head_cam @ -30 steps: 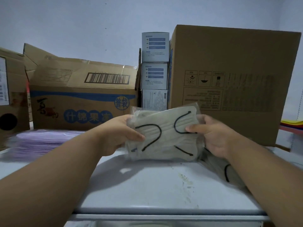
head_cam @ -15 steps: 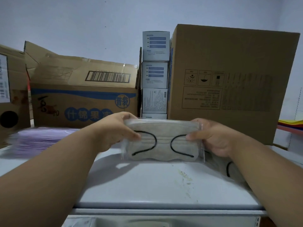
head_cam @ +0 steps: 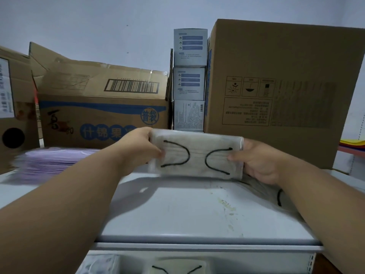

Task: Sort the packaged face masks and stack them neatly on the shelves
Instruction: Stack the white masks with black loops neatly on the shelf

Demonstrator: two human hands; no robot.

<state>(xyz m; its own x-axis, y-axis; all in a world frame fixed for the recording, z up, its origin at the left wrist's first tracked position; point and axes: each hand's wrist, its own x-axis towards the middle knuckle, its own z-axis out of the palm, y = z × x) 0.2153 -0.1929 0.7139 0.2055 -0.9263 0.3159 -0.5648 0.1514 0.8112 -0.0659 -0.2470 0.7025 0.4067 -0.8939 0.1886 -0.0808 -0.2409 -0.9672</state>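
I am gripping a clear plastic packet of beige face masks with black ear loops (head_cam: 196, 156) by its two short ends, my left hand (head_cam: 138, 149) curling round the left end with the thumb pressing on the front, my right hand (head_cam: 256, 161) pinching the right end likewise. The packet is standing on its long edge, its bottom edge at the white metal shelf (head_cam: 177, 214), tilted toward me.

Behind it, three small blue-and-white cartons (head_cam: 189, 80) are stacking one on another between a low brown cardboard box with blue printing (head_cam: 102, 115) and a tall plain brown cardboard box (head_cam: 276, 91); all are closed to my view, so I cannot tell what they are holding. A third brown box with a round hole (head_cam: 13, 123) is being cut off at the left edge.

A flat pile of lilac mask packets (head_cam: 53, 161) is lying on the shelf to the left (blurred, so no count). Under my right forearm another beige packet (head_cam: 276, 196) is mostly hiding. Below the shelf edge, more packets (head_cam: 175, 269) are showing only partly.
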